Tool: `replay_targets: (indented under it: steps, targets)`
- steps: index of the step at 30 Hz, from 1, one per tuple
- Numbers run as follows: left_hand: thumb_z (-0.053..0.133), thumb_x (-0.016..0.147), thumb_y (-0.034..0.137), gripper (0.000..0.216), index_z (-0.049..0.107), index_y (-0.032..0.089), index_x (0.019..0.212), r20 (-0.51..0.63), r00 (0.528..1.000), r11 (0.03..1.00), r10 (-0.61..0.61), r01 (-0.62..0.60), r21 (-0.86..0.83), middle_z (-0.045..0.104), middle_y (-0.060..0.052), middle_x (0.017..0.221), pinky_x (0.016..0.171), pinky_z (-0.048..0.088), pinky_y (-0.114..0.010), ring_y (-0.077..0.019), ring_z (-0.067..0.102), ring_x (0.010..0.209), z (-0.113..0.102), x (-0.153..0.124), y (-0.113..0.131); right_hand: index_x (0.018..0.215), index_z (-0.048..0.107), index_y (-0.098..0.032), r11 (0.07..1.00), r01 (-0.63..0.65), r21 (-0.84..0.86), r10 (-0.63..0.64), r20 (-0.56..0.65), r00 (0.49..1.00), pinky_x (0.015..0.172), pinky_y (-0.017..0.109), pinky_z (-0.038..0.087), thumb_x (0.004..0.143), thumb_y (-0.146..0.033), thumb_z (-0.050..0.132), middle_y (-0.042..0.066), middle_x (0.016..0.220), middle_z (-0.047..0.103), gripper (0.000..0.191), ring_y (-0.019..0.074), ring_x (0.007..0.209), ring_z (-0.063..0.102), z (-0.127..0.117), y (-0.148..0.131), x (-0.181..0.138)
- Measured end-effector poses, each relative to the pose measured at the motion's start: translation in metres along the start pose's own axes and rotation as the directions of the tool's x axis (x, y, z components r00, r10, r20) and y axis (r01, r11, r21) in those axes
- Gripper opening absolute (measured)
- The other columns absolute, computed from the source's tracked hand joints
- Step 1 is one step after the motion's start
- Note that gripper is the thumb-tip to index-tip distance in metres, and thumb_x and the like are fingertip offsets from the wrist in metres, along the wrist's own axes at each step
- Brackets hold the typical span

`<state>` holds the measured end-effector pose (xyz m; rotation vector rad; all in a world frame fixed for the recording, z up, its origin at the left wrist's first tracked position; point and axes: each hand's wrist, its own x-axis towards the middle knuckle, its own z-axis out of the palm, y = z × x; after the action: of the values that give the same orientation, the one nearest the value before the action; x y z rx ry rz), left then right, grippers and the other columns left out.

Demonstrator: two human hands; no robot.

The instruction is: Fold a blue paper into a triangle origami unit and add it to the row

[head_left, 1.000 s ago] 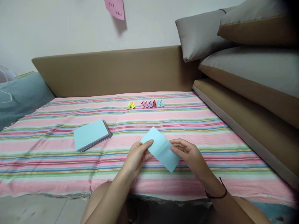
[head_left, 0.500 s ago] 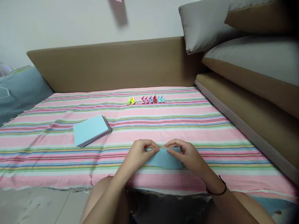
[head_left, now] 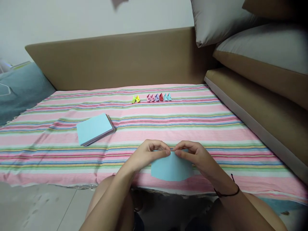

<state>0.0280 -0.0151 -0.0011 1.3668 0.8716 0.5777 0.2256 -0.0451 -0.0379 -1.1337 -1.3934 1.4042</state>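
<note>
A light blue paper sheet hangs in front of me over the near edge of the striped cloth. My left hand pinches its top edge on the left. My right hand pinches the same edge on the right, fingertips almost touching the left ones. Both hands are closed on the paper. A stack of coloured paper with a light blue top sheet lies on the cloth to the left. Several small folded paper pieces in yellow, pink, purple, red and blue stand in a row farther back.
A brown padded backrest runs along the far side. Grey and brown cushions are piled at the right. A teal pillow lies at the left. Tiled floor shows below the cloth's near edge.
The blue paper was held tilted and flat between my hands; both hands have since come together at its top edge, pinching it near the middle while the paper hangs toward me. The view has tipped down.
</note>
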Motion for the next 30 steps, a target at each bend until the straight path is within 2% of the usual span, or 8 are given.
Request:
replay_targets:
  steps: [10, 17, 25, 30]
  targets:
    - [0.067, 0.076, 0.032, 0.019, 0.071, 0.014, 0.079, -0.012, 0.995, 0.985, 0.094, -0.092, 0.144, 0.068, -0.004, 0.078, 0.067, 0.043, -0.023, -0.0129, 0.057, 0.073, 0.0014, 0.0023, -0.0033, 0.077, 0.069, -0.022, 0.998, 0.014, 0.053, -0.014, 0.007, 1.000, 0.065, 0.024, 0.042, 0.076, -0.037, 0.069, 0.000, 0.078, 0.067, 0.014, 0.0137, 0.073, 0.057, 0.0017, 0.0025, -0.0001]
    - [0.065, 0.077, 0.033, 0.022, 0.073, 0.014, 0.086, 0.010, 0.999, 0.985, 0.043, -0.044, 0.168, 0.071, -0.005, 0.080, 0.069, 0.046, -0.025, -0.0155, 0.062, 0.074, -0.0012, 0.0015, -0.0014, 0.078, 0.069, -0.021, 1.000, 0.021, -0.021, -0.021, 0.001, 1.000, 0.065, 0.025, 0.044, 0.076, -0.040, 0.068, 0.001, 0.080, 0.068, 0.018, 0.0152, 0.075, 0.059, -0.0017, 0.0005, 0.0000]
    - [0.068, 0.074, 0.035, 0.022, 0.074, 0.014, 0.080, -0.038, 0.998, 0.974, 0.057, -0.047, 0.223, 0.073, -0.007, 0.084, 0.074, 0.047, -0.027, -0.0184, 0.064, 0.080, -0.0012, 0.0046, -0.0045, 0.079, 0.069, -0.020, 0.998, 0.016, -0.060, -0.015, 0.006, 1.000, 0.065, 0.025, 0.045, 0.077, -0.039, 0.066, 0.002, 0.079, 0.068, 0.019, 0.0153, 0.074, 0.060, -0.0011, 0.0016, 0.0021]
    - [0.069, 0.073, 0.032, 0.019, 0.075, 0.014, 0.077, -0.005, 0.998, 0.980, 0.063, -0.061, 0.188, 0.073, -0.006, 0.082, 0.073, 0.047, -0.027, -0.0175, 0.063, 0.077, -0.0027, 0.0066, -0.0072, 0.079, 0.070, -0.021, 0.996, 0.020, -0.083, -0.019, 0.004, 1.000, 0.068, 0.026, 0.045, 0.077, -0.038, 0.066, 0.001, 0.081, 0.070, 0.017, 0.0161, 0.078, 0.061, -0.0009, 0.0031, 0.0018]
